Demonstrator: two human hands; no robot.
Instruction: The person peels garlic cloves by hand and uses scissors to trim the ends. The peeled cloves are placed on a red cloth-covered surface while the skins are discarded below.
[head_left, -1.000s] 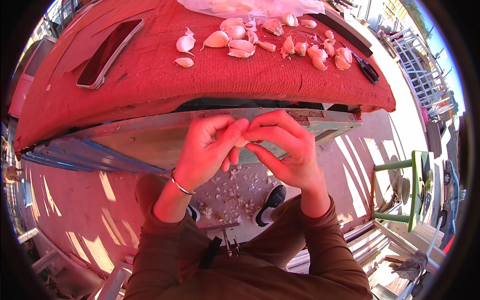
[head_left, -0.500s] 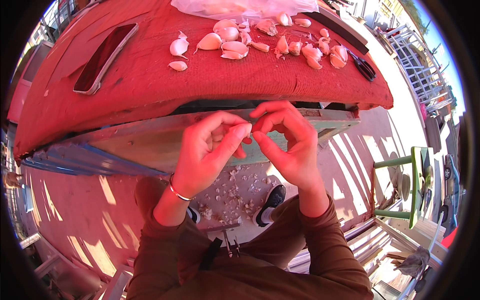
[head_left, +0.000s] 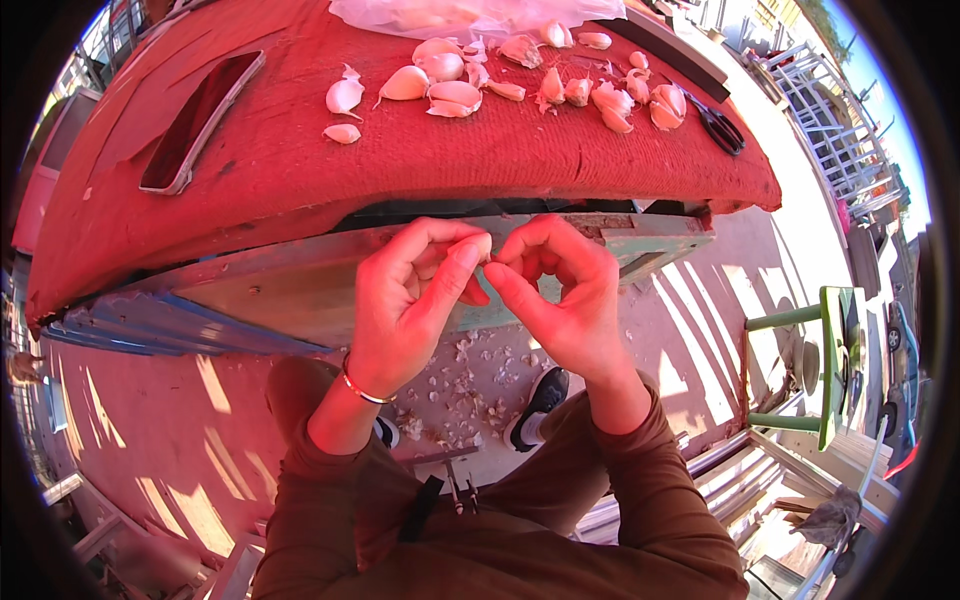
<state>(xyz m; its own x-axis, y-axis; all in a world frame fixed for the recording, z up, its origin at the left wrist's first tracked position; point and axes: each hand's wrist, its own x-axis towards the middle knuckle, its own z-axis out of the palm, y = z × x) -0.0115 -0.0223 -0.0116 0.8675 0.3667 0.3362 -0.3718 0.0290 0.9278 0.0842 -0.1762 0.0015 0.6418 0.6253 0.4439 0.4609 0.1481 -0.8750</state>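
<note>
At a red-covered table [head_left: 310,172] strewn with garlic cloves [head_left: 455,98], the left hand [head_left: 412,290] fingertip-pinches a pale piece [head_left: 486,245] that a slack grip could drop, while the right hand [head_left: 567,290] curls alongside, its hold unclear.

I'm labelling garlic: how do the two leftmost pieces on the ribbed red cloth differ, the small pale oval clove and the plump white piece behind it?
The small pale oval clove looks clearly smaller than the plump white piece. The clove lies across the picture, while the piece points up it. The piece has a papery tuft and thin tail; the clove shows no such tuft. Both lie on the ribbed red cloth.
</note>
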